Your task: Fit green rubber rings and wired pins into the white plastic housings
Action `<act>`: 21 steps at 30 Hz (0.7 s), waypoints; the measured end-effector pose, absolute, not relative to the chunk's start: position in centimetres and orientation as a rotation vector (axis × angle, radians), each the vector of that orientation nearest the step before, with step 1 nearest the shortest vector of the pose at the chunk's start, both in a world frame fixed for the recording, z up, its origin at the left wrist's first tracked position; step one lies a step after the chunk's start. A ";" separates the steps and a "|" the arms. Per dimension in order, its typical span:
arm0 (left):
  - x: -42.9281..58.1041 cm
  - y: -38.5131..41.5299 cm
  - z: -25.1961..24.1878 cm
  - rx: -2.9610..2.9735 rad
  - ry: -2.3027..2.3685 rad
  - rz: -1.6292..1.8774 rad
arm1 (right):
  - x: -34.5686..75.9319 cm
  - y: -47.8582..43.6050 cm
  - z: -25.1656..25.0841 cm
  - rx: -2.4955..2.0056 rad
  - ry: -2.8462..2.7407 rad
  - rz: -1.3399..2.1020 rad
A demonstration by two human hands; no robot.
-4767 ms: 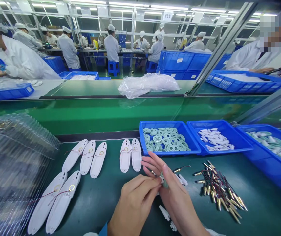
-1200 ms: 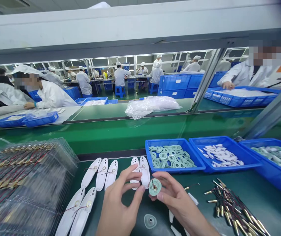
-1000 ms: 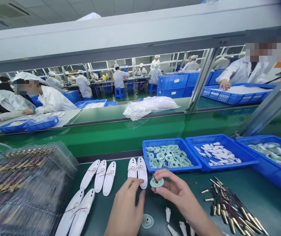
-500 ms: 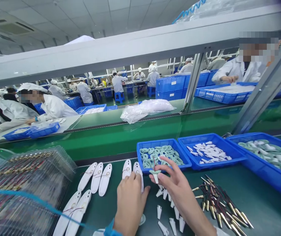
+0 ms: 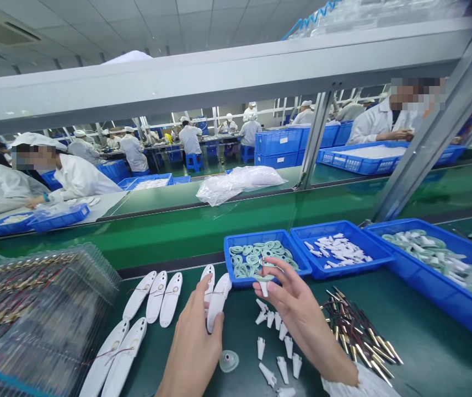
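My left hand (image 5: 192,344) is shut on a white oblong plastic shell (image 5: 218,302), lifted and tilted above the green belt. My right hand (image 5: 302,322) pinches a small white cone piece (image 5: 264,285) capped by a pale green ring, with thin wires rising from it. Several more white cone pieces (image 5: 275,344) lie on the belt below my right hand. A translucent moulded disc (image 5: 229,361) sits near my left hand. Several white shells with fine wires (image 5: 156,296) lie to the left of my left hand.
Along the belt's far side stand blue trays of green rings (image 5: 256,255) and white parts (image 5: 337,251), plus a larger mixed tray (image 5: 438,259). Wired brass pins (image 5: 355,331) lie right. Stacked clear trays (image 5: 41,314) stand left. Co-workers sit beyond a glass-edged divider (image 5: 261,218).
My left hand has lifted a white shell off the belt. My right hand keeps the ring-and-cone piece, and the whole view has swung slightly, shifting the scene left.
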State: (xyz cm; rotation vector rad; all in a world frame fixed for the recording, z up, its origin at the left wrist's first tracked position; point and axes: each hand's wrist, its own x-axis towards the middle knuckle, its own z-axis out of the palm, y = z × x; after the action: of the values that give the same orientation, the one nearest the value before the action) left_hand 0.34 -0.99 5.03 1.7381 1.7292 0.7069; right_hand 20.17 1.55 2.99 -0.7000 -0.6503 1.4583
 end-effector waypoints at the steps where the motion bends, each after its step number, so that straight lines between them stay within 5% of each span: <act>1: 0.0 -1.2 4.9 1.674 1.688 0.767 | 20.1 1.5 3.0 -0.706 -0.651 1.466; 21: -4.3 -0.8 5.1 0.345 1.053 1.326 | 19.3 1.6 1.4 -0.932 -0.769 1.391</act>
State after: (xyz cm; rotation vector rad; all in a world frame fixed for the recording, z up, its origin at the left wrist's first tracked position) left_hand -4.31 -0.80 5.14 0.3450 1.0534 1.3261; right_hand 19.28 1.61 1.44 -0.9316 -0.7685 1.3914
